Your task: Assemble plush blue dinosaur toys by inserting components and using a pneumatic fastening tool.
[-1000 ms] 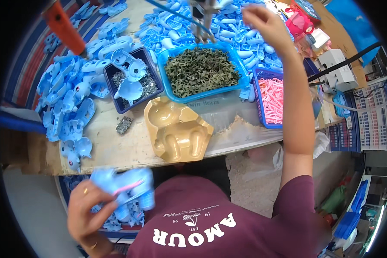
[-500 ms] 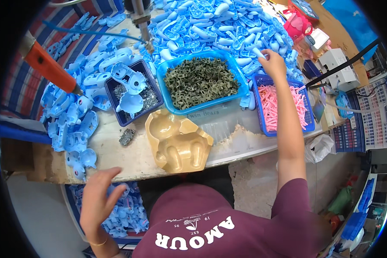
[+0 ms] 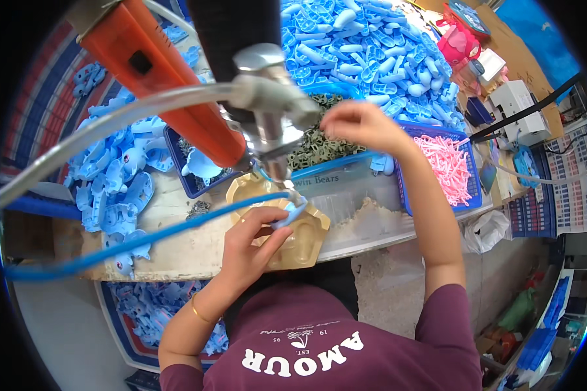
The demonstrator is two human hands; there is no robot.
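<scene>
My left hand [image 3: 248, 244] is closed, pinching a small light-blue plastic part [image 3: 293, 212] between thumb and fingers. This part sits just above the tan moulded fixture [image 3: 306, 244] at the table's front edge. My right hand [image 3: 359, 127] hovers over a turquoise basket [image 3: 336, 167] of dark green metal clips [image 3: 316, 146]. Its fingers are curled together, and whether anything is between them is too small to see. A metal tool tip with a clear hose fitting [image 3: 274, 111] hangs directly above the fixture, hiding part of it.
An orange tool [image 3: 160, 78] hangs at the upper left, and a blue hose [image 3: 143, 238] crosses low in front. Blue parts [image 3: 372, 52] are heaped at the back. To the right is a basket of pink pieces [image 3: 443, 169]; blue shells [image 3: 114, 176] lie left.
My left hand has come up from the lower left to the fixture and now holds a blue part. My right hand has moved from the blue heap to the clips. The hanging tools loom larger.
</scene>
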